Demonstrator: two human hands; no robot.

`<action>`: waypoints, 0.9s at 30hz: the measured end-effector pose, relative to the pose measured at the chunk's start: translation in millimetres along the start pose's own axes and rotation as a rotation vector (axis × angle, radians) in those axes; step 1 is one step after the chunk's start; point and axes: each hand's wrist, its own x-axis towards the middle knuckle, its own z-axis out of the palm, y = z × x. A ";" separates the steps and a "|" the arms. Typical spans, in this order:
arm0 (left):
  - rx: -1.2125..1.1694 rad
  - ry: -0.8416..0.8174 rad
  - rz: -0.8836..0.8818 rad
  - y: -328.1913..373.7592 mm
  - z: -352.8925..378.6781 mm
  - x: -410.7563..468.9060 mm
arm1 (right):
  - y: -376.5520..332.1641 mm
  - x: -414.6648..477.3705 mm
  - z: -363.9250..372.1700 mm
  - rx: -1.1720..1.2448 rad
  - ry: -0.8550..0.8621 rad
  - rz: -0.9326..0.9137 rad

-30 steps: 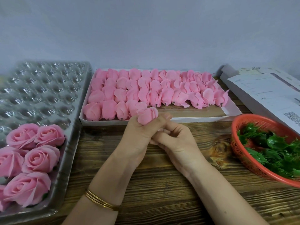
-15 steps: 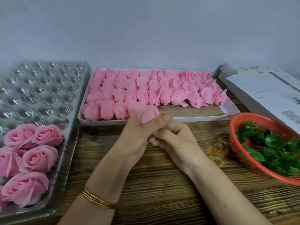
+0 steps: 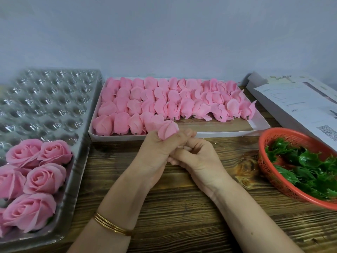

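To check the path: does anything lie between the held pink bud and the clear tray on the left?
Nothing visible does. The left hand holds the pink bud; only wooden table lies between it and the clear tray, whose far cups are free.

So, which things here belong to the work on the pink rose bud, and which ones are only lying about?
In the job: rose bud held in the left hand; white box of closed buds; clear tray of opened roses; probably the red basket of green leaves.
Lying about: printed papers at the right edge.
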 end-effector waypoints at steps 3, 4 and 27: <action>-0.018 -0.028 0.003 -1.3 -3.7 0.7 | -4.6 -0.2 0.6 0.133 -0.095 0.078; -0.026 -0.033 0.007 -1.9 -3.9 0.9 | -6.1 -0.2 0.7 0.167 -0.110 0.101; -0.020 -0.006 0.011 -4.8 -1.1 3.5 | -3.0 -1.8 0.8 -0.015 -0.003 -0.021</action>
